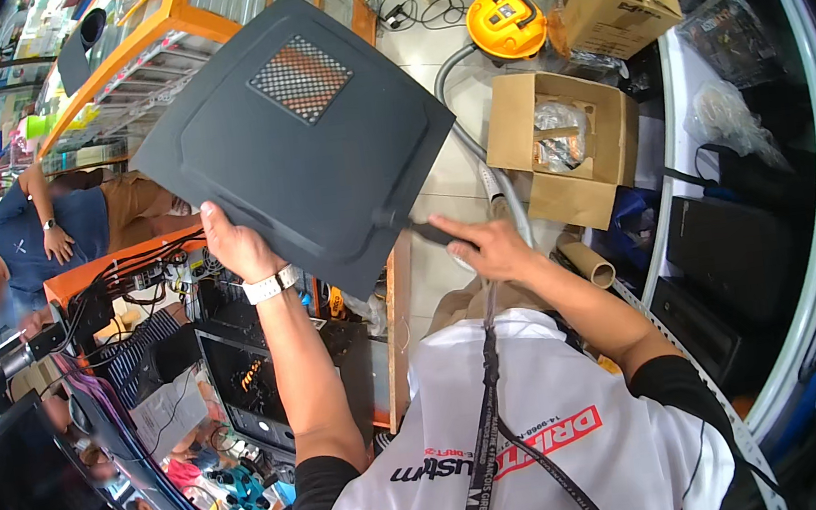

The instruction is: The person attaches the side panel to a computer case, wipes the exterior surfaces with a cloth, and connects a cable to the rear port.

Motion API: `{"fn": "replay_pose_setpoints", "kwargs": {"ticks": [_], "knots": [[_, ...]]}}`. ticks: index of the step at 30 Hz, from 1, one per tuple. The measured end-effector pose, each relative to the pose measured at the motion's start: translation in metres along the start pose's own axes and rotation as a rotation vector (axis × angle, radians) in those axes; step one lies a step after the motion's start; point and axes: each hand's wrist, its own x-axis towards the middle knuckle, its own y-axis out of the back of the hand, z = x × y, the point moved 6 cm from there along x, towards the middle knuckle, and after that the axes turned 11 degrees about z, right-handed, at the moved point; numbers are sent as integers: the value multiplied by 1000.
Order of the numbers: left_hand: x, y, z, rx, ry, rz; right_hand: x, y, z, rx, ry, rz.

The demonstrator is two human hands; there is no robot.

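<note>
Cluttered shop all around: standing over pale floor tiles [414,58], beside an orange-edged desk [117,265]. Holding one dark panel [304,181] aloft and tilted, gripping its near edge with the left hand [241,249], fingers out of sight behind. Closing the right hand [496,248] around one dark brush-like tool [431,234], seemingly touching its tip to the panel's lower right border. Probably cleaning the panel; likely calling next for steady support and light strokes along that border. Counting also one mesh window [302,78], one yellow vacuum [506,27], one grey hose [515,204], two large cardboard boxes [573,203] and one cardboard tube [587,263]. Not discerning any join between tool and hose.
</note>
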Motion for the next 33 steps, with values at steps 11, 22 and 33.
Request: {"fn": "replay_pose_setpoints", "kwargs": {"ticks": [11, 22, 33], "knots": [[-41, 30, 27, 107, -176, -88, 50, 35, -38, 48, -24, 220], [-101, 21, 35, 197, -311, -227, 95, 56, -101, 109, 49, 446], [-131, 37, 20, 325, -393, -292, 129, 107, -39, 224, -488, 347]]}}
